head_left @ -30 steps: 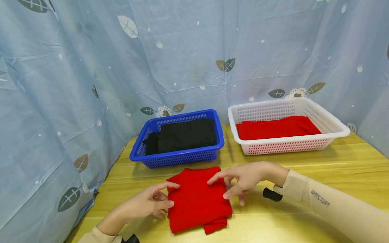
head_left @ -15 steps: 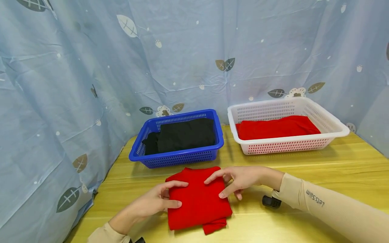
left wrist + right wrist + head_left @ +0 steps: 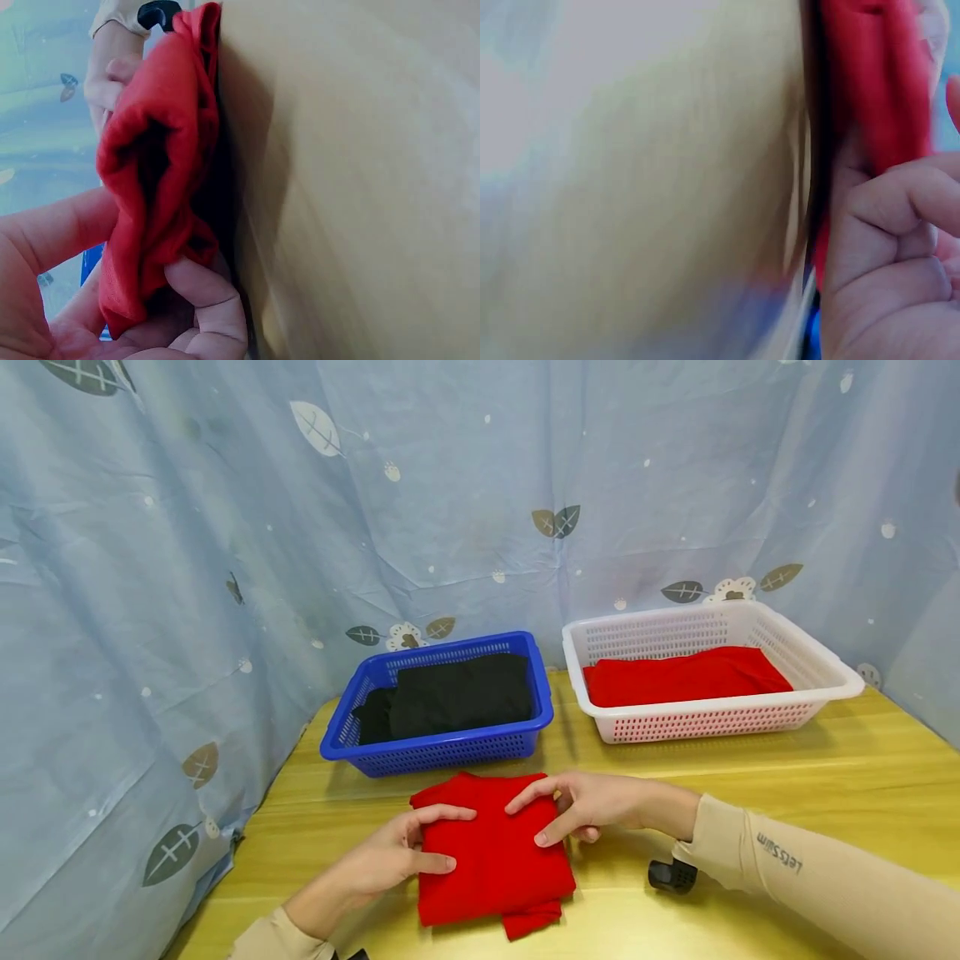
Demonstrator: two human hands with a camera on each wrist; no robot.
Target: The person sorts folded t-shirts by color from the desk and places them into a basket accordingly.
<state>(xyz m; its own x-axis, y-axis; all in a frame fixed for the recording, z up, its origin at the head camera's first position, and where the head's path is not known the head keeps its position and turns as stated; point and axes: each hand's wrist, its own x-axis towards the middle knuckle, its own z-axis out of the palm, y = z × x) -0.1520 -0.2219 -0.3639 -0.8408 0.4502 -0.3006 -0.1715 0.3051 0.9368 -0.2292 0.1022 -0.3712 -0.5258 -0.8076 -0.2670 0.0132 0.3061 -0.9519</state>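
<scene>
A folded red garment (image 3: 491,860) lies on the table in front of the person, one small flap sticking out at its near edge. The left hand (image 3: 397,852) grips its left side, thumb and index finger on top; in the left wrist view other fingers (image 3: 206,289) curl under the layered cloth (image 3: 154,157). From the right, the right hand (image 3: 588,810) holds the opposite side, thumb and index finger on top. Its lower fingers (image 3: 892,199) tuck beneath the red cloth (image 3: 881,82) in the right wrist view.
Behind the garment stands a blue basket (image 3: 442,746) with black folded cloth (image 3: 461,697). To its right is a white basket (image 3: 705,714) with red cloth (image 3: 686,677). A blue patterned curtain (image 3: 450,485) hangs along the back and left of the wooden table (image 3: 750,827).
The left hand has moved right, its thumb and index finger now further over the garment. The right hand has shifted slightly left and closed in on the other side. The baskets have stayed put.
</scene>
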